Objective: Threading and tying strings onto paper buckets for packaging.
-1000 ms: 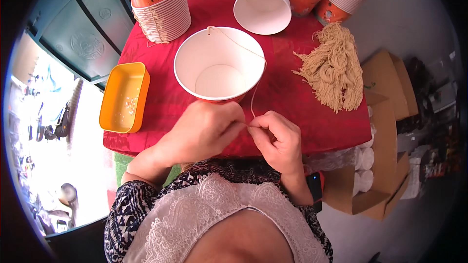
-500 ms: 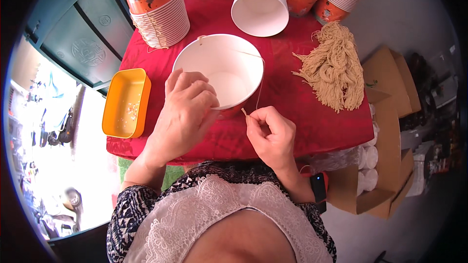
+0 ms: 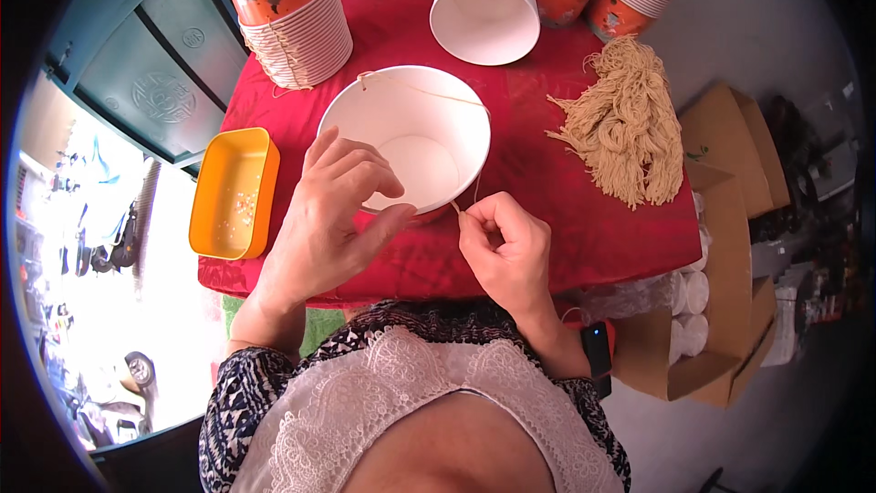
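Note:
A white-lined paper bucket stands on the red-covered table before me, its open mouth tilted toward me. A thin beige string starts at the far left of its rim, crosses the mouth and comes down outside on the right. Near the bucket's front right, my right hand pinches the string's end between thumb and forefinger. At the front left rim is my left hand, thumb and fingers apart with nothing between them. Whether it touches the rim I cannot tell.
At left sits a yellow tray holding small pale bits. Behind it rises a bucket stack; another white bucket lies tipped at the back. A beige string bundle lies right. Cardboard boxes stand beyond the table's right edge.
My left thumb and fingers have spread apart and drawn back slightly from the rim. The bucket has shifted a little left. My right hand still pinches the string, slightly higher.

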The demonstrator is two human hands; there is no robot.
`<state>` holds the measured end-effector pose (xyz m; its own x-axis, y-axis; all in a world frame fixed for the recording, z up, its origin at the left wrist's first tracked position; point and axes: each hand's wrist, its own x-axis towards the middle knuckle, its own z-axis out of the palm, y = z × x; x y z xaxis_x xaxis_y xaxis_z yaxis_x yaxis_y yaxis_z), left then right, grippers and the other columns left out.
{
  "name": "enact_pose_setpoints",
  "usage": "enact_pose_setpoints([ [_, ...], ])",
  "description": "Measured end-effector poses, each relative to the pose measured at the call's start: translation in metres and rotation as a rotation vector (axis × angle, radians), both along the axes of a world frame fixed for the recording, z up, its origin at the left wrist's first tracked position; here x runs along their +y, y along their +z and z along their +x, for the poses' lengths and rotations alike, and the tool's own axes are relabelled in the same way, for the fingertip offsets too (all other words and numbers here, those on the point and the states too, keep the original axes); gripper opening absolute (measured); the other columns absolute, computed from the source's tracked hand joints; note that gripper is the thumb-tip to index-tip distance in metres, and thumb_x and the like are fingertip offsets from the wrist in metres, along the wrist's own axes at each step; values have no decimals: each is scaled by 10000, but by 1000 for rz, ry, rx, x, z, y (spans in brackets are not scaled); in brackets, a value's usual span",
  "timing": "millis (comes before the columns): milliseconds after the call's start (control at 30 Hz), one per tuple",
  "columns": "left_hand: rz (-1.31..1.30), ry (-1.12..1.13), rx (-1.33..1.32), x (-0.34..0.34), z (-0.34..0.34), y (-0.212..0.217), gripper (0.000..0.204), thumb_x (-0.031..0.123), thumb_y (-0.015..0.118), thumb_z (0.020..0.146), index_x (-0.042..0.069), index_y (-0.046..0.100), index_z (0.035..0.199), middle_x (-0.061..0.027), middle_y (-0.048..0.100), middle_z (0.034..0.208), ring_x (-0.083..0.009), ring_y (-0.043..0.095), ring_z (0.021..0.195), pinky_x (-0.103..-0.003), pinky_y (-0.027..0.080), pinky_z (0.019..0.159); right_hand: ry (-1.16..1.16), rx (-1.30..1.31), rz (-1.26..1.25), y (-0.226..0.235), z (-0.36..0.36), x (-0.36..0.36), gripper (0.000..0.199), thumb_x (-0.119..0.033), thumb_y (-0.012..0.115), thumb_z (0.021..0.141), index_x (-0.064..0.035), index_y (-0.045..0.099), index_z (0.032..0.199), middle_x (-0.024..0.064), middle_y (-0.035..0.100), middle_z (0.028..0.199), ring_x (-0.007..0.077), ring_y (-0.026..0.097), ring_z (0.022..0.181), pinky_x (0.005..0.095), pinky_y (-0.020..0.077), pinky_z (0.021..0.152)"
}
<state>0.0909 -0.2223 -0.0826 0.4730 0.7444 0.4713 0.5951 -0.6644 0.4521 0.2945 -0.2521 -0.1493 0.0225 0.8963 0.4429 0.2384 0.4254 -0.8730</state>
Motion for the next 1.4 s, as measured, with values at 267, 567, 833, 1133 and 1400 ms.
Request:
enact_pose_setpoints([
  [267, 20, -30, -39, 6, 2, 2, 133, 42, 718, 762, 40, 611, 841, -91, 611, 830, -274, 584, 871, -438, 398, 935, 4, -4, 3, -2, -1, 2, 124, 64, 658, 821, 10, 560, 768, 4, 572, 642, 29, 516, 584, 207, 422, 516],
  [567, -61, -110, 25, 22, 10, 1, 220, 18, 649, 798, 20, 631, 1017, -124, 629, 891, -315, 576, 939, -453, 387, 968, -2, -30, 39, -4, -5, 8, 140, 88, 646, 785, 7, 532, 775, 71, 566, 631, 111, 556, 541, 270, 447, 497],
  [833, -118, -323, 185, 38, 20, 7, 223, 40, 648, 792, 25, 670, 1013, -115, 629, 901, -306, 568, 927, -429, 402, 926, -24, -5, 52, -4, -8, 13, 106, 69, 649, 806, 19, 556, 806, 113, 609, 674, 163, 608, 568, 297, 475, 522],
  [1133, -229, -326, 160, 49, 22, 4, 76, 77, 659, 787, 8, 627, 778, -120, 635, 768, -323, 604, 765, -408, 450, 810, -25, -33, 70, -3, -6, 12, 85, 61, 662, 812, 29, 589, 842, 132, 635, 723, 178, 643, 613, 295, 493, 545],
  [1400, -421, -140, -139, 24, 25, 11, 114, 7, 672, 752, -1, 563, 721, -65, 627, 802, -143, 559, 667, -278, 424, 585, 2, -77, 32, -6, -1, 12, 68, 28, 658, 834, 25, 617, 887, 179, 659, 787, 285, 681, 669, 339, 516, 574],
])
